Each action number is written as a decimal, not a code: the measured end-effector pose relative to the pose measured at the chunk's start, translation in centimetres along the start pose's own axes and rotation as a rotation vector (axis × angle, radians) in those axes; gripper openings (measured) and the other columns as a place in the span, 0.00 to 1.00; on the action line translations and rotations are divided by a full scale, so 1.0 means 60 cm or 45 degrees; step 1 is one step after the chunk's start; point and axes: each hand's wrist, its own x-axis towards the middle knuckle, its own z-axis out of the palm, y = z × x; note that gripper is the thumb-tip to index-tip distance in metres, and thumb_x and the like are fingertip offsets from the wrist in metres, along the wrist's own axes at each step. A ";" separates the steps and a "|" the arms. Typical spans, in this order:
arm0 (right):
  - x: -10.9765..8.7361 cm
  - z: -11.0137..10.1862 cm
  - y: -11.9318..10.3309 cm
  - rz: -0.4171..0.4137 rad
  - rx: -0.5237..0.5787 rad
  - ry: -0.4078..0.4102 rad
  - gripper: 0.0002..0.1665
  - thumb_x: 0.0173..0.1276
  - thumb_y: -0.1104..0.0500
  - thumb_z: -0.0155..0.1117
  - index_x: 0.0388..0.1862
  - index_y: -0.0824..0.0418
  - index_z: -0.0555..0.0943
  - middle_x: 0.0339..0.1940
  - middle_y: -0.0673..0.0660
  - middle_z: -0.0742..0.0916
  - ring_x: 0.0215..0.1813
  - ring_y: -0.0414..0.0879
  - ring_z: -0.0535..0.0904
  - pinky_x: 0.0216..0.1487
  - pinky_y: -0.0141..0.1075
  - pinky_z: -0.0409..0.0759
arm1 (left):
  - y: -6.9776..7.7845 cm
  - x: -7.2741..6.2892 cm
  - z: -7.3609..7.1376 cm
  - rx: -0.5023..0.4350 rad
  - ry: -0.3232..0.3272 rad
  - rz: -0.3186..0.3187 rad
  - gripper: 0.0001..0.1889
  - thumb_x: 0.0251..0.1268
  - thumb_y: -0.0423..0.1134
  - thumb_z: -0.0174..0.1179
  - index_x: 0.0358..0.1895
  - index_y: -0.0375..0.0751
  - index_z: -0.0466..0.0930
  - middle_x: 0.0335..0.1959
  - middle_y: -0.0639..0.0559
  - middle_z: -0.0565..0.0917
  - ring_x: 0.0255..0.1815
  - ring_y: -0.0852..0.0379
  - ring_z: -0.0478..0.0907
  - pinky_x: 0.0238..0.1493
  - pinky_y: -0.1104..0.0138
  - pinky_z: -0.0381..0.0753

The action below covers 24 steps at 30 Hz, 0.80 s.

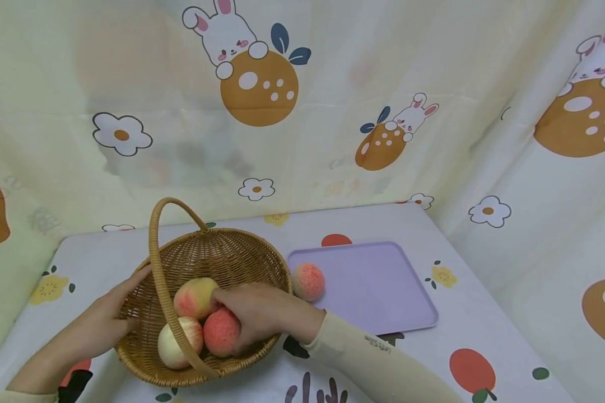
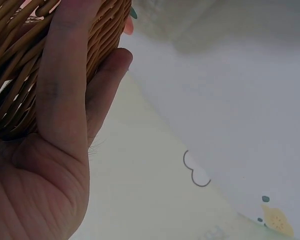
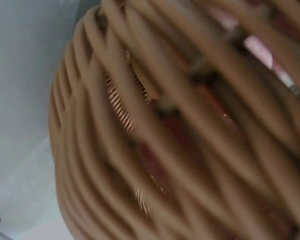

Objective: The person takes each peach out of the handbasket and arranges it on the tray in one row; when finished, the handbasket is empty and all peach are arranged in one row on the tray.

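Observation:
A brown wicker basket [image 1: 222, 254] with an arched handle stands on the table in the head view. My left hand [image 1: 101, 319] grips its left side; the left wrist view shows that hand [image 2: 55, 170] against the woven wall [image 2: 107, 37]. Inside the basket, my right hand [image 1: 262, 313] holds a red peach [image 1: 222, 332], its fingertips partly hidden. Close by lie a yellow-and-red peach [image 1: 194, 298] and a pale peach [image 1: 175, 343], the latter partly behind the handle. The wicker [image 3: 155, 125] fills most of the right wrist view, which does not show the hand clearly.
To the basket's right lies a shallow purple tray [image 1: 378, 285]. Another pink peach [image 1: 309, 281] sits at the tray's left edge, close to the basket rim. A patterned cloth covers the table [image 1: 474, 330], and a printed curtain [image 1: 322, 145] hangs behind it.

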 end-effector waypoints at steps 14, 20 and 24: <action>-0.055 -0.055 0.051 -0.218 0.650 0.452 0.46 0.47 0.59 0.82 0.65 0.49 0.71 0.60 0.46 0.75 0.59 0.39 0.76 0.57 0.36 0.80 | 0.002 0.001 -0.001 -0.017 -0.019 -0.035 0.54 0.55 0.21 0.61 0.84 0.45 0.40 0.76 0.21 0.51 0.70 0.16 0.53 0.54 0.30 0.71; -0.107 -0.082 0.092 -0.187 0.734 0.624 0.45 0.47 0.61 0.80 0.65 0.48 0.72 0.61 0.46 0.77 0.59 0.46 0.76 0.58 0.46 0.78 | 0.000 0.002 -0.001 -0.027 -0.023 -0.036 0.54 0.55 0.21 0.61 0.83 0.43 0.40 0.76 0.21 0.50 0.71 0.17 0.52 0.56 0.29 0.68; -0.140 -0.093 0.123 -0.124 0.718 0.703 0.44 0.47 0.60 0.81 0.65 0.49 0.73 0.60 0.46 0.79 0.57 0.46 0.76 0.56 0.49 0.77 | 0.001 0.002 -0.002 -0.027 -0.023 -0.038 0.53 0.55 0.21 0.60 0.83 0.43 0.40 0.76 0.21 0.50 0.71 0.17 0.51 0.57 0.28 0.65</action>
